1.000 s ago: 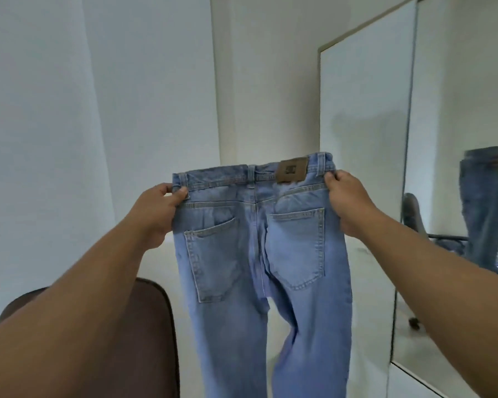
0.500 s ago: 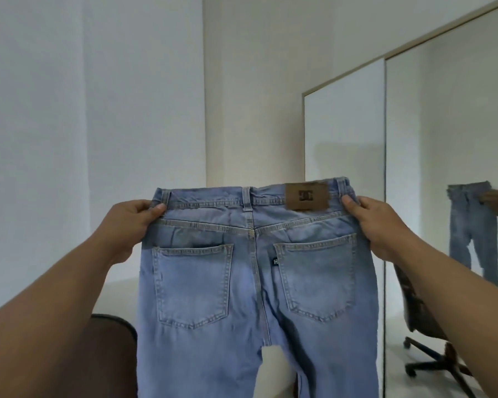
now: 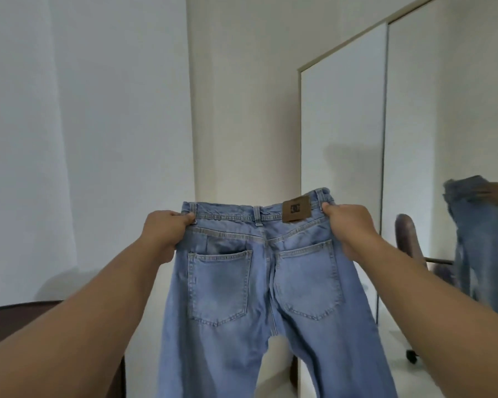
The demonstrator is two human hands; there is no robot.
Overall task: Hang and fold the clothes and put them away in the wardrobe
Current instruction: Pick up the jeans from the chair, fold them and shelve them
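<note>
Jeans: we hold a pair of light blue jeans (image 3: 259,282) up in the air in front of us, back side toward us, waistband on top, both legs hanging down out of view.
Left hand: our left hand (image 3: 167,228) grasps the left end of the waistband, fingers curled over the denim.
Right hand: our right hand (image 3: 348,225) grasps the right end, just beside the brown leather patch (image 3: 297,209).
Surroundings: a dark chair back (image 3: 26,320) sits low on our left; the mirrored wardrobe door (image 3: 449,139) stands to our right and reflects the jeans and an office chair (image 3: 408,242).
Step in hand: we judge the jeans are being spread out ahead of folding.
Risk, uneven fold: the right corner sits a little higher than the left, so bringing the legs together may leave the seams misaligned.
Risk, snagging: the hanging legs could catch or drape on the chair back as we lower them.
Risk, slipping: each hand holds only a corner; a loose grasp would drop one side.
</note>
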